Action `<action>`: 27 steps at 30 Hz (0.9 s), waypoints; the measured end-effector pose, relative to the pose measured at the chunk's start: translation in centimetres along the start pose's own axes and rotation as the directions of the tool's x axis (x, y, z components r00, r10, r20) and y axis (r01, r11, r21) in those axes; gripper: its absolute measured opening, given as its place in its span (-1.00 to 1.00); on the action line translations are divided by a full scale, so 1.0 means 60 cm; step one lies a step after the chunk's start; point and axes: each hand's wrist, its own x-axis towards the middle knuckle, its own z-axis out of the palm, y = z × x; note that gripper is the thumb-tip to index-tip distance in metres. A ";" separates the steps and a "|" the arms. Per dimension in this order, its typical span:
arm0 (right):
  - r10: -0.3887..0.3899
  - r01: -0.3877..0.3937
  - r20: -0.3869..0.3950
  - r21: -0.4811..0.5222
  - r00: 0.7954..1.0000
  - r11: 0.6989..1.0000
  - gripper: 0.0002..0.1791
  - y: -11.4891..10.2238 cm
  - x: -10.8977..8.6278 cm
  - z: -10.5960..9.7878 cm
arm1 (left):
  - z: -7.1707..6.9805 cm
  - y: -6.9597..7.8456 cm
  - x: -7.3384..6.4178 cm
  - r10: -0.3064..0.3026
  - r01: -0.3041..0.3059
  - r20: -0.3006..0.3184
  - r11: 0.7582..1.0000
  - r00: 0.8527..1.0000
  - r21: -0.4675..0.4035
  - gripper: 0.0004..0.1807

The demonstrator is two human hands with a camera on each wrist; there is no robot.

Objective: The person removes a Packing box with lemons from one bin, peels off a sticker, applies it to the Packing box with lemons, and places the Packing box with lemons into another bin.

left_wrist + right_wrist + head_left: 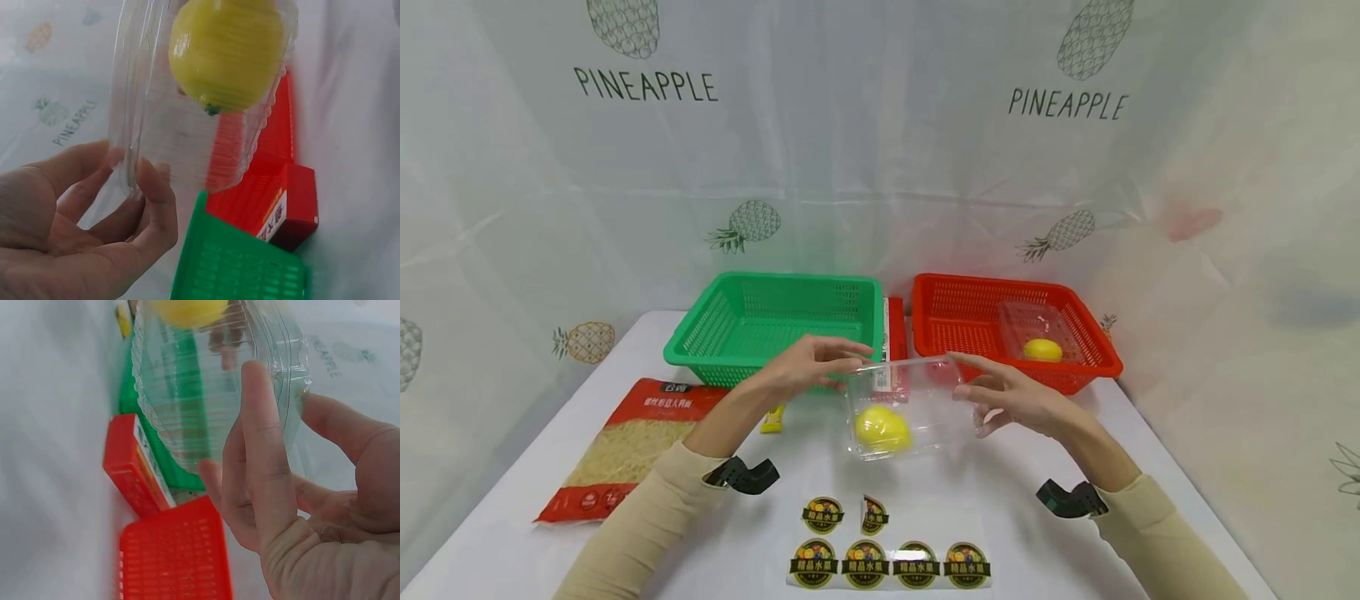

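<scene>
A clear plastic clamshell box [928, 417] is held tilted above the table between both hands. Inside it, toward its left end, lies a yellow lemon [882, 429], whose green tip shows in the left wrist view. My left hand [820, 363] pinches the rim at the box's left end between thumb and fingers [156, 206]. At the opposite end my right hand [1011, 398] grips the box, thumb on one side and fingers [265, 437] on the other. Below the box a sheet of round fruit stickers [865, 563] lies on the table; one sticker is partly peeled up.
A green basket [700, 321] stands at the back left. The red basket [1093, 350] at the back right contains another clear box [1037, 321] with a lemon [1042, 350]. Between them is a red carton [897, 333]. A pasta bag [632, 442] and a small yellow packet [772, 419] lie left.
</scene>
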 end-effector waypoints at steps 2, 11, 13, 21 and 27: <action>0.008 -0.008 -0.002 0.005 1.000 1.000 -0.24 0.006 0.000 0.007 | 0.001 -0.006 -0.006 -0.001 0.001 -0.007 1.000 1.000 -0.003 -0.56; 0.063 -0.063 0.013 0.045 0.998 0.997 -0.24 0.026 0.002 0.034 | 0.007 -0.036 -0.030 0.001 0.000 -0.014 1.000 1.000 0.007 -0.53; 0.082 -0.082 0.009 0.049 0.997 0.995 -0.24 0.031 0.003 0.040 | 0.008 -0.043 -0.034 0.004 -0.003 -0.017 1.000 1.000 0.014 -0.52; 0.103 -0.103 0.008 0.096 0.995 0.990 -0.17 0.053 0.009 0.055 | 0.011 -0.071 -0.040 0.005 -0.004 -0.090 1.000 0.996 0.014 -0.50; 0.115 -0.113 -0.005 0.116 0.993 0.987 -0.16 0.065 0.017 0.060 | 0.013 -0.087 -0.039 -0.006 0.005 -0.136 1.000 0.991 -0.007 -0.44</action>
